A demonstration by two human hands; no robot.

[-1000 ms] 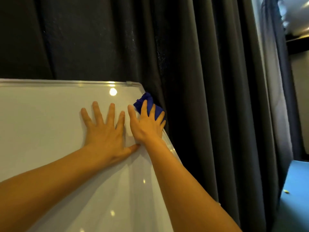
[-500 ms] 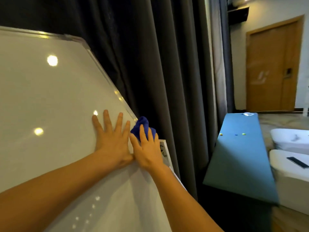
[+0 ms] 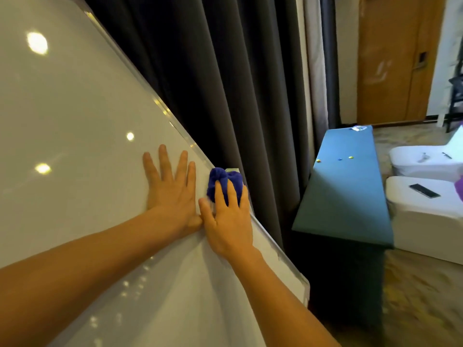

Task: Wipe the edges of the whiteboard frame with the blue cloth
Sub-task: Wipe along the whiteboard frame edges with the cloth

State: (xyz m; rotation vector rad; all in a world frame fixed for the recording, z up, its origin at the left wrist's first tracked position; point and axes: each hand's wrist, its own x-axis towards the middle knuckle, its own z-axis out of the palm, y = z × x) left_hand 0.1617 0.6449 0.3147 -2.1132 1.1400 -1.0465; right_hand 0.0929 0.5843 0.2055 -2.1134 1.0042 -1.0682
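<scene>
A large whiteboard fills the left of the view, its silver frame edge running diagonally from top left to lower right. My right hand presses a bunched blue cloth against that right frame edge, fingers over the cloth. My left hand lies flat on the board's surface just left of the right hand, fingers spread, holding nothing. The two hands touch at the thumbs.
Dark grey curtains hang right behind the board's edge. A blue bench-like table with small coloured bits stands to the right, white seats beyond it, and a wooden door at the back.
My right hand has slid the cloth down along the right frame edge from near the top corner. The left hand followed down the board, and the view has turned right and down.
</scene>
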